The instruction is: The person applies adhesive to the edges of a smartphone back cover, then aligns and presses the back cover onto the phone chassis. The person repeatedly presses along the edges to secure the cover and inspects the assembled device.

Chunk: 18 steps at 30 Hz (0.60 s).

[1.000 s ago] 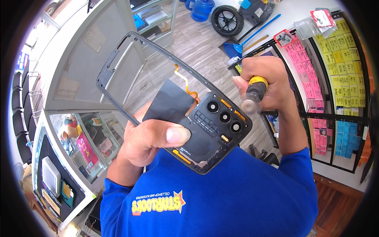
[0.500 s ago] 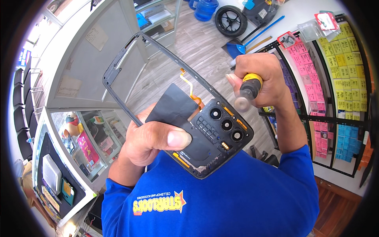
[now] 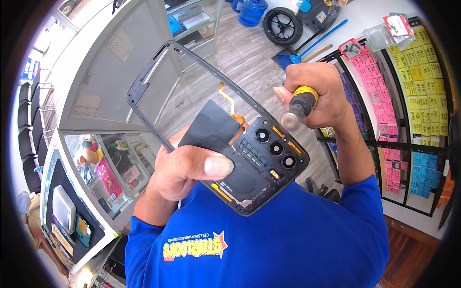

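Note:
My left hand (image 3: 192, 169) grips a black smartphone mid-frame (image 3: 207, 68), its thumb pressed on the black plate and the other fingers hidden behind. Much of the frame is a see-through opening. Three ringed camera lenses (image 3: 275, 148) sit in a row at its lower right. An orange flex cable (image 3: 235, 114) sticks up beside a dark film sheet (image 3: 211, 126). At the frame's right, my right hand (image 3: 319, 93) is closed round a yellow and black rotary tool (image 3: 303, 102). Its round tip is blurred, close to the frame's edge; I cannot tell whether they touch.
Grey cabinets and a glass display case (image 3: 108, 168) stand at the left. A rack with pink and yellow labels (image 3: 418, 81) lines the right. Farther off are a wheel (image 3: 283, 25), a blue broom (image 3: 288, 58) and a blue water jug (image 3: 251, 12).
The rotary tool's tip has shifted slightly left and up, closer to the phone frame's edge. The frame has shifted slightly right in view. Both grips remain the same.

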{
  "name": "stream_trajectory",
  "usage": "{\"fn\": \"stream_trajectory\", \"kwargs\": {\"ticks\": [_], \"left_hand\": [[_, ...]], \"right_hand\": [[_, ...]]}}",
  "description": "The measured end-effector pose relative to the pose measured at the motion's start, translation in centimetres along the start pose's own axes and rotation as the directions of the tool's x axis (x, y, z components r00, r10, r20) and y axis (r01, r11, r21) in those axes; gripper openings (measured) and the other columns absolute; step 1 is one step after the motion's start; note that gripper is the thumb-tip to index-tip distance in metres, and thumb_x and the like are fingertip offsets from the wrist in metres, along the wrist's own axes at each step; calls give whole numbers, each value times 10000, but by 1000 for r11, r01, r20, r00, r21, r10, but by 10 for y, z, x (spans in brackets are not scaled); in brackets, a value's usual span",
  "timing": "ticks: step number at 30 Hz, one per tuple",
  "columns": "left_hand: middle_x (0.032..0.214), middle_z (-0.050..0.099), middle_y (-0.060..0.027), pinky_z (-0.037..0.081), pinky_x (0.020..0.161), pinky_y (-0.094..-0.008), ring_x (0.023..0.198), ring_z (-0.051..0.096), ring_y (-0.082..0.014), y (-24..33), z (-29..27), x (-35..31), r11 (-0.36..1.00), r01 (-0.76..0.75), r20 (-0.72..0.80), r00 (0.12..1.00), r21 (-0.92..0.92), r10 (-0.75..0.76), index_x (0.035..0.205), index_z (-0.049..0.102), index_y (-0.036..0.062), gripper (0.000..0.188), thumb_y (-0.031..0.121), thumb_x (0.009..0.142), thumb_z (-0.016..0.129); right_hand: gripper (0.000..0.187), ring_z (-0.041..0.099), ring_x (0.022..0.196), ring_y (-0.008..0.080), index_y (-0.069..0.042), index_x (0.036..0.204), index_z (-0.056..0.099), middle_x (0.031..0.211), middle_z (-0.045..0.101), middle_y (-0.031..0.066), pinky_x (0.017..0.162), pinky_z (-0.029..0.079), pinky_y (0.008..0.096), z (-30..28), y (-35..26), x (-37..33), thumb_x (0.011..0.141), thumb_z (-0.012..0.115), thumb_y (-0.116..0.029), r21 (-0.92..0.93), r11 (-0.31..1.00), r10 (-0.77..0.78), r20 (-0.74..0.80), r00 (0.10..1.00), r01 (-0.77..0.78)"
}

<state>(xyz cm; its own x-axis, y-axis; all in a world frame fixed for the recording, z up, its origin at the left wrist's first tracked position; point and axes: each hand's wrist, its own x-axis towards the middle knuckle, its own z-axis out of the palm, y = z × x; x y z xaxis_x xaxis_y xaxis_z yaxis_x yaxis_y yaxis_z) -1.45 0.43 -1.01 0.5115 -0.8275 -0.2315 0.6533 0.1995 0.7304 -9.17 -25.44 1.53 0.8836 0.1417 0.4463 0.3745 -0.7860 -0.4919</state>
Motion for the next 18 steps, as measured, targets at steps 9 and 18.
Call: {"fn": "stream_trajectory", "kwargs": {"ticks": [9, 18], "left_hand": [[1026, 671, -351, 622, 787, -539, 863, 707, -445, 3, 8, -1, 998, -15, 20, 1000, -58, 17, 1223, 565, -102, 665, 197, 632, 627], [1002, 661, -344, 622, 764, -524, 826, 703, -427, -6, -1, -5, 998, -56, -22, 998, -24, 56, 1216, 574, -113, 664, 192, 631, 645]], "right_hand": [[247, 451, 477, 197, -87, 663, 533, 584, 471, 38, 461, 326, 332, -2, -4, -2, 741, 755, -14, -14, 1000, -18, -3, 1000, 18], [270, 449, 480, 197, -75, 660, 522, 584, 463, 47, 463, 322, 325, -2, -9, -2, 753, 769, -18, -18, 1000, 16, 1, 1000, -16]]}}
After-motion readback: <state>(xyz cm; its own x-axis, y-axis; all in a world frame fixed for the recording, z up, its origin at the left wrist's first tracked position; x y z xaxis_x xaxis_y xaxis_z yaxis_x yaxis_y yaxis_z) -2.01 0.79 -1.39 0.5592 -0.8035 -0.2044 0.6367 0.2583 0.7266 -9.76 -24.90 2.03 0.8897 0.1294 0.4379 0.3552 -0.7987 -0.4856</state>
